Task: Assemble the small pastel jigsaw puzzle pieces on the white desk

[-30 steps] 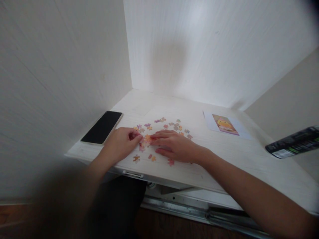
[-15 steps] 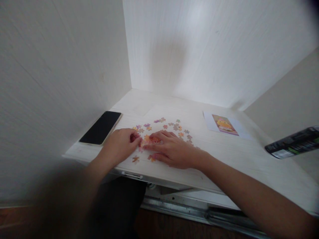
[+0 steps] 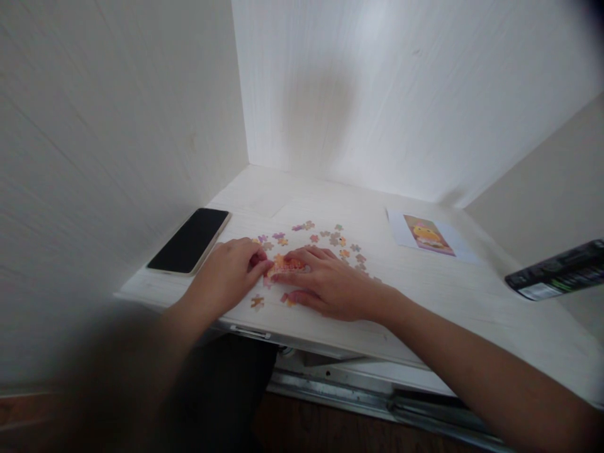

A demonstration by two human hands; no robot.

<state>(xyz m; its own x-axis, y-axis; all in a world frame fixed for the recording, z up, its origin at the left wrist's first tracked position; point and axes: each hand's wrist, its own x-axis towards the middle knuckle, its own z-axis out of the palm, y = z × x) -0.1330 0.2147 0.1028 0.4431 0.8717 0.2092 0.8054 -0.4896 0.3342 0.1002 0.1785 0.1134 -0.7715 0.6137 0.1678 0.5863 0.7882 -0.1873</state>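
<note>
Small jigsaw puzzle pieces lie on the white desk. A joined orange-pink puzzle section (image 3: 293, 264) rests between my hands, partly hidden under the right fingers. My left hand (image 3: 234, 267) comes in from the left, thumb and fingertips pinched at a puzzle piece by that section's left edge; the piece is mostly covered. My right hand (image 3: 333, 284) lies flat over the section, its fingers stretched out and a little apart. A loose orange puzzle piece (image 3: 289, 301) sits by its lower finger. Another brown puzzle piece (image 3: 257, 302) lies nearer the desk's front edge.
More loose puzzle pieces (image 3: 334, 239) are scattered beyond my hands. A black-screened phone (image 3: 191, 242) lies at the left. On the right are a paper with a yellow character picture (image 3: 428, 235) and a dark can (image 3: 559, 270). White panels (image 3: 325, 94) enclose the desk.
Both hands keep nearly the same place on the puzzle, with only tiny finger shifts at most. The view has moved slightly.
</note>
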